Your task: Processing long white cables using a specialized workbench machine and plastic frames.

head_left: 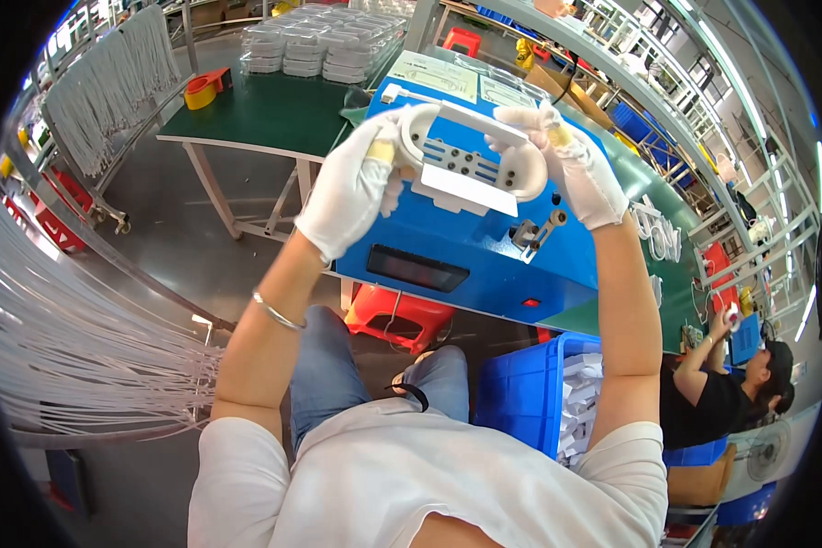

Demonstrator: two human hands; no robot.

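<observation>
Both my hands wear white gloves with bare fingertips, raised at a blue box-shaped machine. On its top is a fixture with a slotted metal plate, white curved ends and white side plates. My left hand is closed at the fixture's left curved end; what its fingers grip is hidden. Past those fingers lies a white cable end with a small plug. My right hand is beside the right curved end, its fingers bent together in a pinch. Whatever is between them is too small to make out.
Below right stands a blue bin of white pieces. A red stool sits under the machine. Left are hanging white cables and a green table with clear trays. A co-worker works at right.
</observation>
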